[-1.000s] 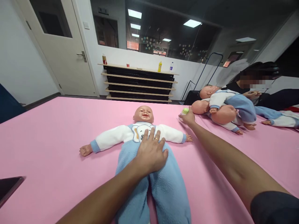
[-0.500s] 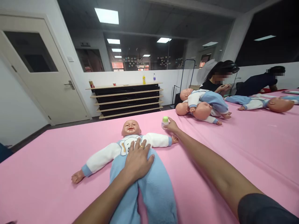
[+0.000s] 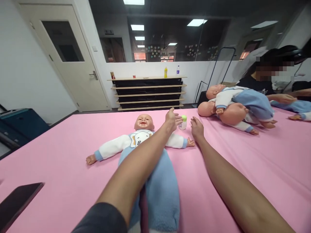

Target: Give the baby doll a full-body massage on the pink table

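Note:
A small white bottle with a light green cap [image 3: 183, 123] stands upright on the pink-covered table, between my two hands. My left hand [image 3: 172, 120] is open just left of it, fingers stretched towards it; whether they touch it I cannot tell. On its right, apart from it, my right hand [image 3: 197, 128] is open with fingers slightly bent. A baby doll [image 3: 155, 181] in a white and blue outfit lies face up before me, arms spread. My left forearm crosses over its body and hides part of it.
Two stacked dolls [image 3: 233, 106] lie at the right, with a person [image 3: 264, 74] seated behind them. A dark phone [image 3: 20, 200] rests at the table's left edge. Beyond the pink table [image 3: 60, 145] stands a low shelf [image 3: 148, 94].
My left hand has left the doll's belly and moved forward to the bottle's left side. My right hand has let go of the bottle and sits to its right. The view has turned left.

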### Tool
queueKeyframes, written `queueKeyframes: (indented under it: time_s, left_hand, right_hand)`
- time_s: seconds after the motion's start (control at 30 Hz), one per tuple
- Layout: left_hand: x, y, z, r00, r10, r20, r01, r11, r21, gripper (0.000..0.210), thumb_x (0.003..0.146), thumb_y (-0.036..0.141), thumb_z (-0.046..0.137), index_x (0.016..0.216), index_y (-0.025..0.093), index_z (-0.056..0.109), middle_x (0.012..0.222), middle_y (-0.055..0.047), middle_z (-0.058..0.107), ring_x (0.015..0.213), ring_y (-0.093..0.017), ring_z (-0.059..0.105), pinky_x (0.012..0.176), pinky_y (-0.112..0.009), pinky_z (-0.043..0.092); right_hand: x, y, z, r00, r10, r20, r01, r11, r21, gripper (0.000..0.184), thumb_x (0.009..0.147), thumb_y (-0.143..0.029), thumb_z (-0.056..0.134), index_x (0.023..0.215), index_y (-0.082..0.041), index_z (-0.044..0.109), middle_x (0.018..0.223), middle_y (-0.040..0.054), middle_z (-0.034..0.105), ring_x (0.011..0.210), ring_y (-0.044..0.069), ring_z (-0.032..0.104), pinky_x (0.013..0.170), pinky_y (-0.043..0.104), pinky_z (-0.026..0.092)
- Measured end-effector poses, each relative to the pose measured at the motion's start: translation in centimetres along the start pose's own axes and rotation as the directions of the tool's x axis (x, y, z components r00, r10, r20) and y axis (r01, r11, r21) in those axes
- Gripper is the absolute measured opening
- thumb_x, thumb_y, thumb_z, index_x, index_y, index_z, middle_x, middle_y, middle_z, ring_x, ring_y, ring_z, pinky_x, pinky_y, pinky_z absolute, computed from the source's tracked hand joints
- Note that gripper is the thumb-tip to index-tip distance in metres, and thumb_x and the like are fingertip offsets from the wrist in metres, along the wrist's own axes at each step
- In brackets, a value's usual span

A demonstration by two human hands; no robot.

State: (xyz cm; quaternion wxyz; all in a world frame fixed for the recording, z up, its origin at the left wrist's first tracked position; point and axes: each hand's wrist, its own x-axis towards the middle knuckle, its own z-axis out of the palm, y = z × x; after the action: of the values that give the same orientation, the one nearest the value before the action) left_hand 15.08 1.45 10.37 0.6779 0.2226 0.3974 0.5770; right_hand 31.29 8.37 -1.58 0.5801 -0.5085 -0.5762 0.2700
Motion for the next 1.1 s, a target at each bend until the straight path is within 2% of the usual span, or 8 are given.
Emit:
queueKeyframes:
  time_s: [0.1, 0.27, 0.4, 0.5, 0.6, 0.77, 0.93, 1.1]
  left_hand:
    - [3.0, -2.4, 0.0, 0.999, -0.046, -0.005, 0.045, 0.993, -0.112, 0.068, 0.089, 0.055, 0.037, 0.128, 0.0, 0.045, 0.124, -0.03, 0.054, 0.115, -0.035, 0.059, 0.084, -0.04, 0.054]
    - [4.6, -5.5, -2.8, 0.994, -0.101, -0.049, 0.087, 0.97, -0.229, 0.068, 0.089, 0.054, 0.035, 0.132, 0.002, 0.041, 0.128, -0.028, 0.051, 0.118, -0.032, 0.057, 0.083, -0.037, 0.054]
    - [4.9, -6.3, -3.7, 0.995, -0.094, -0.024, 0.082, 0.948, -0.306, 0.066, 0.088, 0.055, 0.038, 0.129, 0.004, 0.045, 0.122, -0.026, 0.056, 0.112, -0.031, 0.061, 0.081, -0.038, 0.055]
    - [5.1, -6.5, -3.6, 0.997, -0.083, -0.009, 0.074, 0.931, -0.356, 0.067, 0.087, 0.056, 0.039, 0.129, 0.004, 0.046, 0.122, -0.026, 0.056, 0.112, -0.032, 0.061, 0.08, -0.039, 0.056]
    - [5.3, -6.8, -3.7, 0.997, -0.076, 0.012, 0.075, 0.919, -0.388, 0.069, 0.088, 0.057, 0.039, 0.129, 0.002, 0.046, 0.123, -0.028, 0.055, 0.113, -0.033, 0.061, 0.081, -0.04, 0.056]
    - [5.6, -7.1, -3.9, 0.998, -0.045, 0.05, 0.062, 0.904, -0.424, 0.064, 0.09, 0.053, 0.038, 0.129, 0.003, 0.047, 0.125, -0.027, 0.055, 0.112, -0.031, 0.062, 0.08, -0.036, 0.057]
    - [5.5, -6.9, -4.0, 0.998, -0.031, 0.059, 0.053, 0.905, -0.422, 0.066, 0.091, 0.053, 0.037, 0.132, 0.002, 0.043, 0.129, -0.028, 0.051, 0.112, -0.031, 0.061, 0.077, -0.035, 0.057]
    - [4.2, -5.5, -3.3, 0.998, -0.004, 0.062, 0.028, 0.919, -0.394, 0.057, 0.096, 0.05, 0.037, 0.13, 0.006, 0.047, 0.126, -0.023, 0.053, 0.108, -0.027, 0.06, 0.081, -0.039, 0.055]
  right_hand:
    - [-0.1, 0.5, 0.1, 0.999, -0.052, -0.016, 0.05, 0.992, -0.116, 0.054, 0.088, -0.037, 0.043, 0.138, -0.018, 0.048, 0.135, 0.0106, 0.056, 0.124, 0.023, 0.052, 0.107, 0.041, 0.04]
    - [-0.5, -0.2, 0.1, 0.985, -0.17, 0.039, 0.174, 0.95, -0.259, 0.054, 0.092, -0.035, 0.036, 0.144, -0.02, 0.041, 0.145, 0.0069, 0.047, 0.133, 0.02, 0.043, 0.114, 0.04, 0.03]
    - [-1.0, -2.2, 0.5, 0.897, -0.4, 0.188, 0.442, 0.821, -0.362, 0.057, 0.092, -0.029, 0.036, 0.149, -0.023, 0.031, 0.157, 0.0004, 0.029, 0.146, 0.017, 0.021, 0.12, 0.041, 0.018]
    - [-1.1, -3.1, 0.6, 0.847, -0.45, 0.284, 0.53, 0.765, -0.367, 0.059, 0.091, -0.027, 0.036, 0.15, -0.024, 0.029, 0.159, -0.0025, 0.023, 0.149, 0.018, 0.008, 0.121, 0.045, 0.013]
    - [-0.7, -3.2, 0.3, 0.825, -0.439, 0.356, 0.554, 0.751, -0.359, 0.058, 0.092, -0.028, 0.037, 0.149, -0.024, 0.031, 0.159, -0.0017, 0.023, 0.149, 0.02, 0.005, 0.121, 0.047, 0.013]
    - [-0.2, -2.6, 0.3, 0.799, -0.347, 0.492, 0.551, 0.749, -0.367, 0.045, 0.094, -0.032, 0.037, 0.134, -0.025, 0.055, 0.156, -0.001, 0.029, 0.148, 0.022, 0.016, 0.121, 0.048, 0.015]
    - [-0.8, -4.1, 0.6, 0.811, -0.369, 0.454, 0.543, 0.764, -0.349, 0.049, 0.093, -0.032, 0.039, 0.141, -0.024, 0.046, 0.155, 0.0029, 0.033, 0.148, 0.022, 0.015, 0.119, 0.051, 0.019]
    - [-3.2, -9.8, 1.4, 0.826, -0.424, 0.371, 0.529, 0.81, -0.252, 0.053, 0.098, -0.038, 0.033, 0.148, -0.021, 0.035, 0.158, 0.0046, 0.024, 0.147, 0.017, 0.017, 0.12, 0.041, 0.018]
